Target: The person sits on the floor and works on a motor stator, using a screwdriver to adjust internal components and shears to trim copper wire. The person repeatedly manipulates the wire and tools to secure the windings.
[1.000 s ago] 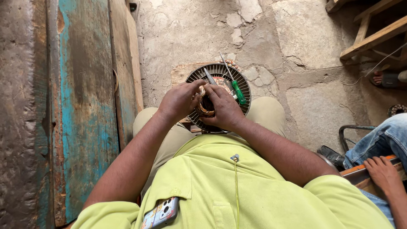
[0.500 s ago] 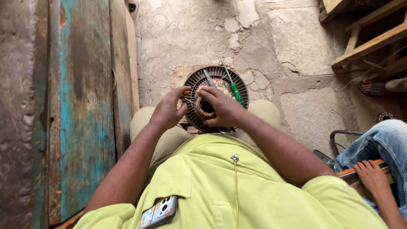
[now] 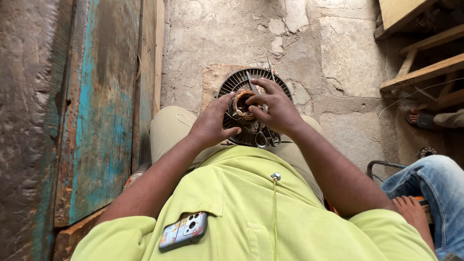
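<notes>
A small round coil of copper-coloured wire (image 3: 241,103) sits over a dark round ribbed fan grille (image 3: 233,82) that rests between my knees. My left hand (image 3: 211,122) grips the coil's left side, thumb and fingers curled around it. My right hand (image 3: 273,108) holds its right side, fingers spread over the top. A pair of metal scissors (image 3: 263,137) lies on the grille under my right hand, blades pointing away. The grille rests on a wooden board (image 3: 211,79) on the floor.
A worn blue wooden door (image 3: 96,111) stands close on the left. Cracked concrete floor (image 3: 348,63) lies ahead. Wooden frames (image 3: 425,72) at upper right. Another person's jeans-clad leg (image 3: 430,183) and hand (image 3: 411,210) at lower right. A phone (image 3: 183,231) sits in my shirt pocket.
My view has shifted slightly. My right hand has moved over the top of the coil and now hides the green-handled tool seen earlier. Both hands stay on the coil.
</notes>
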